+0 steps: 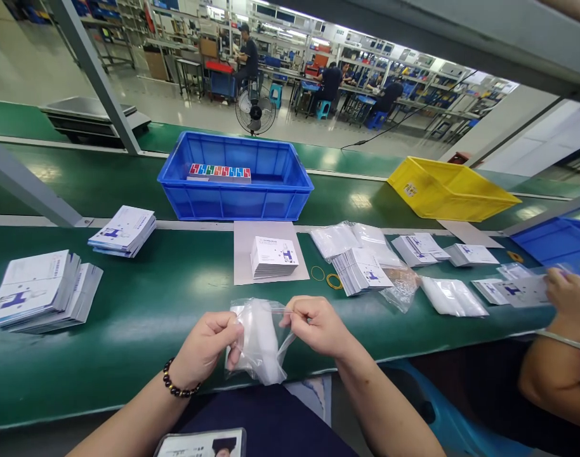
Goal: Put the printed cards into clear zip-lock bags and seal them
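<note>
Clear plastic bag [264, 336] in the grip of both hands [211, 341] [319, 325], whitish layers indistinct

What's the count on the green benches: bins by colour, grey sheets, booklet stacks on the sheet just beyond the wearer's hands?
Blue bins: 2 (middle bin; right-edge bin, cut off by the frame)
Yellow bin: 1
Grey sheets: 2 (middle sheet; right sheet)
Booklet stack on the middle sheet: 1
Total: 6
</note>
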`<state>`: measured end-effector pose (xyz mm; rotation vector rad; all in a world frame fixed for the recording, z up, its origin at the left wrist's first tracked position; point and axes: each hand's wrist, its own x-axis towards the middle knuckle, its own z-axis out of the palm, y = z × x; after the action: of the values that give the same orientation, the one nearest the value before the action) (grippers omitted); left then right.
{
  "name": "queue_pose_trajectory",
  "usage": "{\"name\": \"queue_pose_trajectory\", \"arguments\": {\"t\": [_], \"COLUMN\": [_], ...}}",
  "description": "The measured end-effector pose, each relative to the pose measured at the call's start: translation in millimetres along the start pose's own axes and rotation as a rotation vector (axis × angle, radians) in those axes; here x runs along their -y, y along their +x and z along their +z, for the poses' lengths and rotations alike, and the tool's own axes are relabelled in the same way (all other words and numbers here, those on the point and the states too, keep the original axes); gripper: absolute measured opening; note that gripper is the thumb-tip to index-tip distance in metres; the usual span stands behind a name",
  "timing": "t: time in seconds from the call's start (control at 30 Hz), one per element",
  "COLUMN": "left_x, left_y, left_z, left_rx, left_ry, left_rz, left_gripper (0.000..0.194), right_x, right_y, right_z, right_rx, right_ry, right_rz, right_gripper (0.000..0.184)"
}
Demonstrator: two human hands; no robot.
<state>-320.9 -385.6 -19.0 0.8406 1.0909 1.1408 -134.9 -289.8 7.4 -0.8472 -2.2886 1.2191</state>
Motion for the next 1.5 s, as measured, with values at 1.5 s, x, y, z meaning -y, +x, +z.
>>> {"name": "queue_pose_trajectory", "arguments": {"t": [1.5], "left_x": [3.7], "left_y": [-37.3], "left_z": [-97.8], "left_rx": [0.089], "left_ry": [-0.12], "left_rz": [-0.011], "left_gripper": [0.043], "right_x": [-47.3], "right_y": [13.8], "right_z": [95.7], "right_rx": [-0.038], "right_ry": [0.942], "right_rz": [0.336], "right_gripper": [0.053]}}
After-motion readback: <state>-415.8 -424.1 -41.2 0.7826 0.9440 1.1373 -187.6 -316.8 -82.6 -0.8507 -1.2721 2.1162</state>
